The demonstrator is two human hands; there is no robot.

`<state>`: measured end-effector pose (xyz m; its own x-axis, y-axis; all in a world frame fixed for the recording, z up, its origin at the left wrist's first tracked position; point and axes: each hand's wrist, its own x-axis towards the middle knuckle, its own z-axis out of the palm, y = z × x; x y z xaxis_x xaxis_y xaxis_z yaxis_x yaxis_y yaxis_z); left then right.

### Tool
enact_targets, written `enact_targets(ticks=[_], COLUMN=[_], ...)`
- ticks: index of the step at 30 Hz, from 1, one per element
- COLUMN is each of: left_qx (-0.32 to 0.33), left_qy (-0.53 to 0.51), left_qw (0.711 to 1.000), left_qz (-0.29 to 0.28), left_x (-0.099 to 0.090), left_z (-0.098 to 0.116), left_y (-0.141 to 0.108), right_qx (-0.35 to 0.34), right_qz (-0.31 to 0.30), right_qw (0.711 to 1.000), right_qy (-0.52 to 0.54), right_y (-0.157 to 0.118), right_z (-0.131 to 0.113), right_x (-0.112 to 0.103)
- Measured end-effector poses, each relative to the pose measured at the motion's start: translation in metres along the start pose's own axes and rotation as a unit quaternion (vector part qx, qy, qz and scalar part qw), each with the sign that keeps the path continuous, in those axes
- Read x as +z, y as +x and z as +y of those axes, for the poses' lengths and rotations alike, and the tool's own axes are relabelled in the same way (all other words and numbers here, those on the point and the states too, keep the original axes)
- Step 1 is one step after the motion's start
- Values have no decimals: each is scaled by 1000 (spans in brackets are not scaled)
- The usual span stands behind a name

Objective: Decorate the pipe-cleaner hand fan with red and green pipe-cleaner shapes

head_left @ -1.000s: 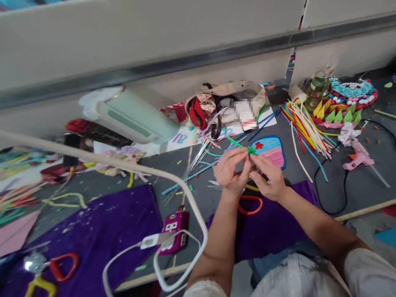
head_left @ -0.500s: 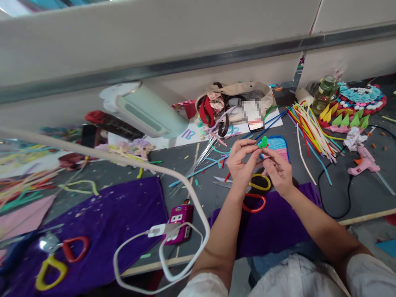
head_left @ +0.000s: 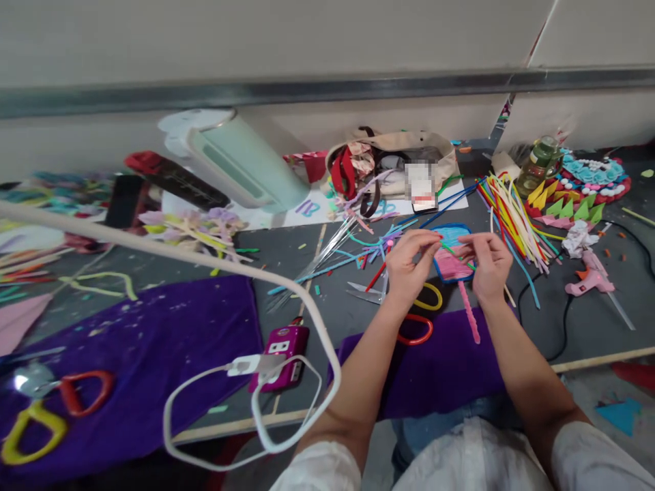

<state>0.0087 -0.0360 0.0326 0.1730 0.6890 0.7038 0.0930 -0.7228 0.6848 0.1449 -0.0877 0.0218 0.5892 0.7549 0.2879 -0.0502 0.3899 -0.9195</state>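
Observation:
My left hand [head_left: 410, 264] is closed in a pinch on one end of a thin green pipe cleaner [head_left: 451, 249]. Facing it, my right hand [head_left: 490, 264] pinches the other side, so the green piece spans the gap between my fingers. Below and behind it lies a flat, paddle-shaped piece [head_left: 450, 264], blue at the top and pink lower down, with a dark blue edge and a pink stem [head_left: 468, 312]. Scissors with a yellow and a red handle loop [head_left: 417, 329] lie beside my left wrist, partly hidden by it.
A bundle of coloured pipe cleaners [head_left: 519, 221] and a pink glue gun [head_left: 591, 278] lie to the right. Purple cloths [head_left: 179, 341] cover parts of the table. A white cable [head_left: 301, 300] arches above a magenta power adapter [head_left: 281, 341]. More scissors [head_left: 86, 392] rest at left.
My hands have moved apart, and the bunched green piece now shows as a strand between them. More of the paddle-shaped piece and its pink stem has come into sight. The view has shifted slightly.

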Motion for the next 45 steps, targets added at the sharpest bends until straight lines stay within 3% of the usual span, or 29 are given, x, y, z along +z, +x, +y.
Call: enact_targets(ticks=[3,5,7,10,13,15,17,19,22,23,25,29,34,37,40,43,45], left_qx=[-60,-84,-86,-73,-73,-90,-126,-178,-265,-292,-329,-339,-356,-377,-395,-409,-415], left_qy=[-9,-22,-23,-15,-5,-5,-22,-56,-114,-135,-178,-210,-228,-231,-268,-306,-324], left_qw=[994,987,983,985,987,987,986,981,953,936,903,898,892,888,877,858,845], left_qz=[88,138,159,159,145,132,110,57,-93,-146,-213,-185,-161,-125,-48,48,90], left_x=[1,1,1,1,1,2,4,6,9,11,14,19,15,1,-22,-47,-60], left_z=[-9,-15,-19,-19,-15,-12,-9,-8,-8,-8,-10,-16,-24,-26,-27,-28,-29], left_y=[-1,-1,-1,-1,-2,-2,-1,0,0,-1,-3,-7,-3,5,12,15,15], right_qx=[-35,-44,-48,-13,40,71,80,71,85,104,149,185,182,150,121,81,15], right_qz=[99,100,24,-139,-236,-260,-253,-227,-167,-147,-114,-108,-144,-139,-166,-313,-436], right_qw=[993,983,953,848,748,713,722,789,921,947,971,974,972,978,975,924,845], right_qy=[-58,-145,-297,-511,-619,-647,-639,-567,-343,-264,-151,-77,-39,-24,-84,-206,-310], right_y=[25,37,40,33,23,21,23,27,30,29,26,16,14,16,13,-1,-17], right_z=[-4,-8,-13,-16,-10,-6,-3,-3,-4,-5,-4,1,4,7,12,14,11], right_x=[-27,-47,-62,-69,-64,-62,-61,-60,-51,-45,-32,-12,-7,-10,-11,-1,9])
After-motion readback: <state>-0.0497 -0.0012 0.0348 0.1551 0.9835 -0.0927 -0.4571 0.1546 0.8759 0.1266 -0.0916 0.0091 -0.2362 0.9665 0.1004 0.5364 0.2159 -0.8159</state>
